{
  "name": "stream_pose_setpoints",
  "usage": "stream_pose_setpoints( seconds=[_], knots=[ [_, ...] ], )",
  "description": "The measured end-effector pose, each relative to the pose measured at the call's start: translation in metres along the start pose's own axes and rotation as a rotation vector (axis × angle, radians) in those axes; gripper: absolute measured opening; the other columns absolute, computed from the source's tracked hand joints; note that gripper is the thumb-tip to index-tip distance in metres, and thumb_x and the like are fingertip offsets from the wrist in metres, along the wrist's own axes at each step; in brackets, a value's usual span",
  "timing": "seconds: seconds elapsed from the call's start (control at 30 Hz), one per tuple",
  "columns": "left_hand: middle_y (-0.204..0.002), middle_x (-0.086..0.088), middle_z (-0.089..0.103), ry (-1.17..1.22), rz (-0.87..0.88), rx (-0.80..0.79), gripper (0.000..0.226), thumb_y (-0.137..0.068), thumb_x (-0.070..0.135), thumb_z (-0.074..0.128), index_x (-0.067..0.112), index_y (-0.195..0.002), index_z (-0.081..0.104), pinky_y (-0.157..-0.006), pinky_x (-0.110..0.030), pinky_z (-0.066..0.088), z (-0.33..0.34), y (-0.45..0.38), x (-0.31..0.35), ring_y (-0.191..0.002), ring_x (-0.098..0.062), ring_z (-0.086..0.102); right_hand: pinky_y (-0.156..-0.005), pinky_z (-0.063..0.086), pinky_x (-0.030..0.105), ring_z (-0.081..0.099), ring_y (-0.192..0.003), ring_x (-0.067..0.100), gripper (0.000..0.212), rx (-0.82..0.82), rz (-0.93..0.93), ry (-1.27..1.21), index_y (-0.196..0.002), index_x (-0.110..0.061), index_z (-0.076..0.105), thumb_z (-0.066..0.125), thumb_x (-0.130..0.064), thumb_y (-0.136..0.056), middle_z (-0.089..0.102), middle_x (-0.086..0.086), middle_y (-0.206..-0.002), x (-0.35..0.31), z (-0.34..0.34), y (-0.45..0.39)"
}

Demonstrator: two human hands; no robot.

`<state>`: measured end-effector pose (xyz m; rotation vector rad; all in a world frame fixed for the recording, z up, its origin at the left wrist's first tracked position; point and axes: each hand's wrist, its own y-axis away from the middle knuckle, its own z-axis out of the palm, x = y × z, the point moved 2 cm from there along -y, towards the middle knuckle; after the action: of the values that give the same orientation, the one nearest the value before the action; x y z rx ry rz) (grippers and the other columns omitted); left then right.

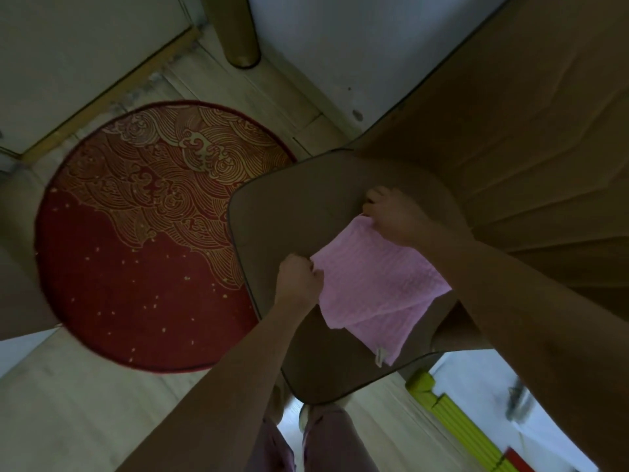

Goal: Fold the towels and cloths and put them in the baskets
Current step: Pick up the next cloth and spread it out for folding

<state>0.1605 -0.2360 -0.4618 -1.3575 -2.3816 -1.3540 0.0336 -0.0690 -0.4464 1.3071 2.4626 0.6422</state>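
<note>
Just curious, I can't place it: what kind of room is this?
Probably a room in a home: a round red patterned rug on a pale wood-look floor, and a brown stool where a pink towel is being folded.

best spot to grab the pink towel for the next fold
Probably the two far corners, where the left hand and right hand already pinch the pink towel. It lies flat on the stool, tag end nearest the person, so coming from above at that far edge lets it fold back.

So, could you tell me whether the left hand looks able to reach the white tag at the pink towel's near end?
Probably yes: the left hand grips the pink towel, and nothing covers the white tag.
</note>
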Motion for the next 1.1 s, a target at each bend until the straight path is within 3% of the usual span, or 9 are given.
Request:
stream_pose_setpoints(
  seconds=[0.17, 0.27, 0.47, 0.6, 0.67, 0.77, 0.87, 0.97, 1.1],
  knots=[
    [-0.088, -0.002, 0.053, -0.005, -0.058, -0.226, 0.013, -0.086, -0.003, 0.058, 0.006, -0.095, 0.058, -0.052, -0.015, 0.040, -0.002, 0.000, 0.006, -0.078, -0.011, 0.054, -0.104, 0.044, 0.041, 0.046, -0.126, 0.030, 0.045, -0.155, 0.160, -0.150, -0.136, -0.014, 0.049, 0.055, -0.008, -0.092, 0.037, 0.011, -0.147, -0.005, -0.005, -0.001],
    [-0.093, -0.004, 0.055, -0.048, -0.008, -0.312, 0.024, -0.083, -0.005, 0.059, 0.001, -0.106, 0.061, -0.056, -0.015, 0.042, 0.000, 0.002, 0.010, -0.083, -0.013, 0.056, -0.094, 0.050, 0.038, 0.057, -0.104, 0.025, 0.033, -0.232, 0.245, -0.195, -0.124, -0.011, 0.056, 0.056, -0.011, -0.091, 0.056, 0.012, -0.118, 0.000, -0.011, 0.004],
    [-0.110, -0.010, 0.059, -0.006, -0.006, -0.422, 0.026, -0.083, -0.001, 0.061, 0.004, -0.108, 0.058, -0.087, -0.032, 0.053, -0.001, 0.017, 0.024, -0.101, -0.023, 0.060, -0.080, 0.049, 0.030, 0.059, -0.093, 0.026, 0.023, -0.087, 0.297, -0.250, -0.113, -0.007, 0.064, 0.052, -0.008, -0.093, 0.061, 0.012, -0.107, 0.019, -0.029, 0.031],
    [-0.086, -0.003, 0.055, 0.054, 0.094, -0.332, 0.004, -0.088, 0.006, 0.058, 0.009, -0.090, 0.059, -0.064, -0.021, 0.045, -0.034, 0.032, 0.047, -0.078, -0.012, 0.055, -0.083, 0.047, 0.029, 0.056, -0.095, 0.023, 0.022, 0.008, 0.266, -0.300, -0.112, -0.008, 0.066, 0.052, -0.010, -0.095, 0.061, 0.011, -0.111, 0.030, -0.059, 0.062],
    [-0.071, -0.001, 0.051, 0.091, 0.153, -0.252, 0.016, -0.090, 0.011, 0.058, 0.013, -0.074, 0.057, -0.055, -0.018, 0.037, -0.062, 0.040, 0.061, -0.062, -0.009, 0.049, -0.081, 0.045, 0.029, 0.053, -0.092, 0.021, 0.019, 0.079, 0.229, -0.335, -0.107, -0.007, 0.066, 0.051, -0.010, -0.095, 0.059, 0.011, -0.108, 0.036, -0.082, 0.083],
    [-0.067, -0.006, 0.053, 0.174, 0.194, -0.159, 0.024, -0.091, 0.015, 0.060, 0.007, -0.069, 0.057, -0.058, -0.024, 0.043, -0.106, 0.055, 0.080, -0.063, -0.016, 0.053, -0.079, 0.044, 0.031, 0.054, -0.091, 0.022, 0.018, 0.163, 0.208, -0.382, -0.101, -0.006, 0.066, 0.050, -0.013, -0.096, 0.061, 0.012, -0.105, 0.040, -0.123, 0.112],
    [-0.077, -0.009, 0.063, 0.280, 0.220, -0.194, 0.022, -0.091, 0.020, 0.062, 0.004, -0.076, 0.061, -0.068, -0.029, 0.056, -0.139, 0.075, 0.101, -0.072, -0.019, 0.066, -0.081, 0.044, 0.032, 0.056, -0.095, 0.022, 0.022, 0.234, 0.205, -0.437, -0.102, -0.004, 0.066, 0.049, -0.016, -0.097, 0.062, 0.011, -0.108, 0.034, -0.170, 0.143],
    [-0.076, -0.012, 0.057, 0.233, 0.318, -0.185, 0.030, -0.091, 0.032, 0.062, 0.003, -0.083, 0.066, -0.065, -0.030, 0.051, -0.164, 0.093, 0.120, -0.068, -0.021, 0.061, -0.088, 0.044, 0.028, 0.057, -0.102, 0.020, 0.022, 0.343, 0.149, -0.480, -0.105, -0.003, 0.069, 0.053, -0.013, -0.096, 0.061, 0.009, -0.116, 0.022, -0.220, 0.178],
    [-0.100, -0.005, 0.067, 0.124, 0.444, -0.094, 0.024, -0.088, 0.015, 0.064, 0.011, -0.112, 0.067, -0.078, -0.026, 0.049, -0.203, 0.120, 0.141, -0.091, -0.014, 0.062, -0.093, 0.039, 0.017, 0.057, -0.111, 0.017, 0.022, 0.430, 0.071, -0.464, -0.111, -0.007, 0.070, 0.058, -0.006, -0.092, 0.060, 0.007, -0.126, 0.008, -0.274, 0.218]
  ],
)
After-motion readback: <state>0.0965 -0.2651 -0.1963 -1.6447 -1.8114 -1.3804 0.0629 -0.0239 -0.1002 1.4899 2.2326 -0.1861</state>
